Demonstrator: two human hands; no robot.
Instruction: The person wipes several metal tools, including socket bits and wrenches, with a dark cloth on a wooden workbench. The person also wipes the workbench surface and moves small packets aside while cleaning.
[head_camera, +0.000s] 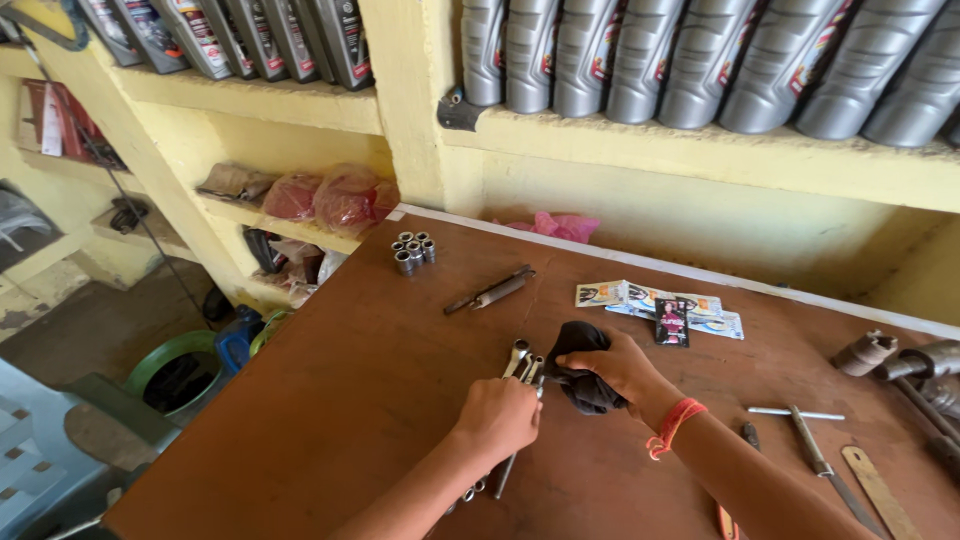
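The bundle of spanners (522, 365) sits mid-table at about six o'clock from the loose steel sockets (413, 250) — hard, heavy for its size and likely slick, best taken around the shanks. The left hand (497, 418) is fisted tight around those shanks. The right hand (618, 368) pinches a soft black rag (580, 370) against the spanner heads.

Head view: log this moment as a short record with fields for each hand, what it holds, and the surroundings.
left hand: left hand gripping a bundle of wrenches, shafts pointing up and down
right hand: right hand pressing a dark cloth against the wrench heads
surface: brown table
nearby: cluster of sockets, socket handle, cards, file
shelves: grey bottles above
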